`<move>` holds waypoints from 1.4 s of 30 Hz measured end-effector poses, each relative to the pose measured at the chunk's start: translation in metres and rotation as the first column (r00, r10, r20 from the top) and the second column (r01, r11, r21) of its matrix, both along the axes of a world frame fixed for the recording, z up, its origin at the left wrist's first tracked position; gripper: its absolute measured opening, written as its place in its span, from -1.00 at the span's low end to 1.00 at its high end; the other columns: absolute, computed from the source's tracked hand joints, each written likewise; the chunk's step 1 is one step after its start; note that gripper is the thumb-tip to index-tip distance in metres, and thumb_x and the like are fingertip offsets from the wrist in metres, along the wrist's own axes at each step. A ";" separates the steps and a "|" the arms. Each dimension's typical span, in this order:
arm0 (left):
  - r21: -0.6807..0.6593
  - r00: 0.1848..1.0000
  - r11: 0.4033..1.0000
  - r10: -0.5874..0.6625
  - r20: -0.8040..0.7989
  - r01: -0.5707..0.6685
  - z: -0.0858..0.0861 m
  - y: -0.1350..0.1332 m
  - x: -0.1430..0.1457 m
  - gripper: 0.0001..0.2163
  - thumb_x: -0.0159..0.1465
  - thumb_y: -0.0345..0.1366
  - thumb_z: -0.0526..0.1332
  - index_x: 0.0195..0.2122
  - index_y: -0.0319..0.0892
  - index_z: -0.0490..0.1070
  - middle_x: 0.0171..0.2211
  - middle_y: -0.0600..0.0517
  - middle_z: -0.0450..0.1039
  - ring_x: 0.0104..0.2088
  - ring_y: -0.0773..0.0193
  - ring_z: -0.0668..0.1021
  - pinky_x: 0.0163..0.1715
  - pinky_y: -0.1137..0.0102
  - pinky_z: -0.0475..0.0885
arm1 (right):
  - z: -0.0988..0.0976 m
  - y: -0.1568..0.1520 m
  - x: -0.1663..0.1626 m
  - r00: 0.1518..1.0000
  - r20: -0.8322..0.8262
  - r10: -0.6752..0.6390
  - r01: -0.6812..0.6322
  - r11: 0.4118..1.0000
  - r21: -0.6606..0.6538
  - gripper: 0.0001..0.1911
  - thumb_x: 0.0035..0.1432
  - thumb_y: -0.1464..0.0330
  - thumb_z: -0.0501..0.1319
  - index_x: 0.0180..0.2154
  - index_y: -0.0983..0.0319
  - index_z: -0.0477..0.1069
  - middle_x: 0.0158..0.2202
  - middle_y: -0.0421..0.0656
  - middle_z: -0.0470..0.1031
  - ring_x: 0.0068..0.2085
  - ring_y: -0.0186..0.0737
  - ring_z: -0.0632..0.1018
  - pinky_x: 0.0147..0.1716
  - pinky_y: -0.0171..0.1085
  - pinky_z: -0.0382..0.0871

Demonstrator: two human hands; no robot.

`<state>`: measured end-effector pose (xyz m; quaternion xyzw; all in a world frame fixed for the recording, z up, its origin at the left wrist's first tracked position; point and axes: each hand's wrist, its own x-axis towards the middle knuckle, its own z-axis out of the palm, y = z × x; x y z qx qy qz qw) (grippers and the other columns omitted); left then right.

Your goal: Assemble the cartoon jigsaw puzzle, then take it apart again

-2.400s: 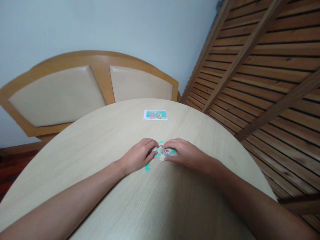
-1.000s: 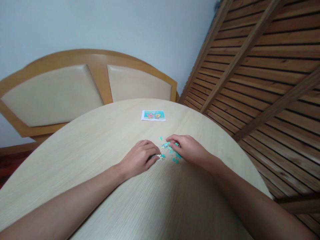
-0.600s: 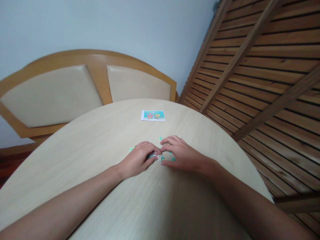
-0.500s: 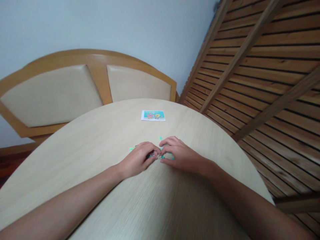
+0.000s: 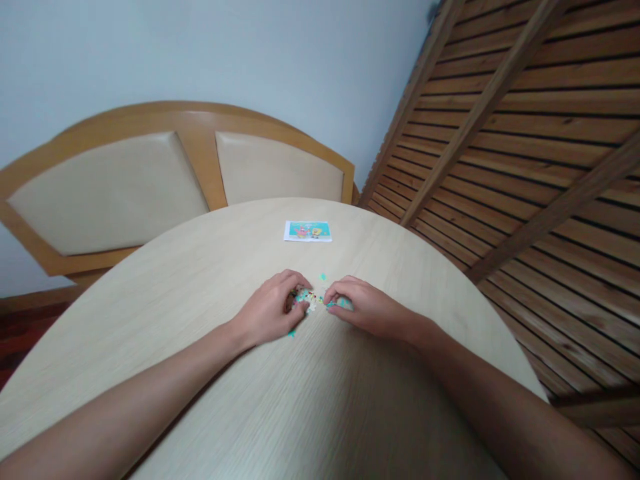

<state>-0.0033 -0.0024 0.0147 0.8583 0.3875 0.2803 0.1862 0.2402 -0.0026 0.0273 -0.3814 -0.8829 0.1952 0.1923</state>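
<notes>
A small heap of teal and cream puzzle pieces (image 5: 310, 299) lies on the round pale wooden table (image 5: 210, 280). My left hand (image 5: 273, 308) rests curled on the left of the heap, fingers bent over the pieces. My right hand (image 5: 361, 305) is curled on the right side, fingertips pressed onto pieces. One loose teal piece (image 5: 323, 277) lies just beyond the heap, another (image 5: 291, 333) sits by my left thumb. What each hand grips is hidden by the fingers.
A small picture card (image 5: 308, 231) with cartoon figures lies farther back on the table. Behind the table stands a wooden bench back (image 5: 200, 133) with two cream cushions. A slatted wooden wall (image 5: 525, 147) runs along the right.
Both hands have shifted slightly away from me and parted a little, uncovering the heap between them. The pieces have been pushed about and regrouped.
</notes>
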 end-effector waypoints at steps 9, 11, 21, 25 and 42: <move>0.005 0.957 0.991 -0.125 -0.263 0.131 0.012 0.005 -0.010 -0.75 0.31 -0.39 0.18 0.01 -0.13 0.44 -0.07 -0.08 0.52 -0.04 0.08 0.51 0.01 0.20 0.42 | -0.009 -0.002 -0.005 0.990 0.131 -0.047 0.033 0.993 0.113 -0.51 0.21 0.09 0.31 0.09 0.20 0.49 0.13 0.01 0.49 0.15 0.07 0.43 0.17 0.02 0.28; 0.026 0.959 0.993 -0.107 -0.262 0.118 0.011 0.006 -0.009 -0.75 0.33 -0.44 0.12 -0.02 -0.12 0.46 -0.11 -0.06 0.55 -0.08 0.11 0.54 -0.03 0.25 0.43 | -0.011 -0.002 -0.010 0.997 0.077 -0.008 -0.002 0.992 0.126 -0.68 0.25 0.20 0.30 -0.01 0.19 0.54 0.02 -0.05 0.56 0.07 -0.03 0.48 0.13 -0.06 0.32; -0.120 0.997 0.991 0.051 -0.056 -0.057 0.019 0.020 -0.020 -0.79 0.35 -0.31 0.09 -0.09 -0.17 0.47 -0.22 -0.06 0.60 -0.28 0.18 0.61 -0.22 0.32 0.47 | -0.009 0.002 -0.008 0.993 -0.029 -0.115 0.118 0.981 0.151 -0.78 0.30 0.43 0.17 -0.10 0.24 0.55 -0.11 -0.07 0.63 -0.05 -0.13 0.56 0.04 -0.13 0.39; -0.078 0.975 0.996 -0.055 -0.215 0.039 0.020 0.021 -0.031 -0.48 0.17 -0.10 0.35 0.13 -0.15 0.41 0.09 -0.18 0.48 0.07 -0.06 0.52 0.06 0.16 0.41 | -0.013 -0.003 -0.011 0.992 0.045 -0.115 0.111 0.990 0.091 -0.32 0.21 0.04 0.27 0.25 0.25 0.33 0.29 0.09 0.32 0.29 0.10 0.32 0.26 0.09 0.18; -0.320 0.952 0.946 0.049 0.302 0.053 -0.004 0.024 -0.016 -0.74 0.34 -0.11 0.19 -0.14 -0.21 0.49 -0.36 -0.02 0.56 -0.45 0.27 0.52 -0.43 0.40 0.41 | -0.030 0.002 -0.026 0.978 -0.191 -0.083 0.101 0.991 0.084 -0.72 0.30 0.35 0.15 0.03 0.23 0.41 0.01 -0.02 0.51 0.08 -0.12 0.48 0.14 -0.07 0.33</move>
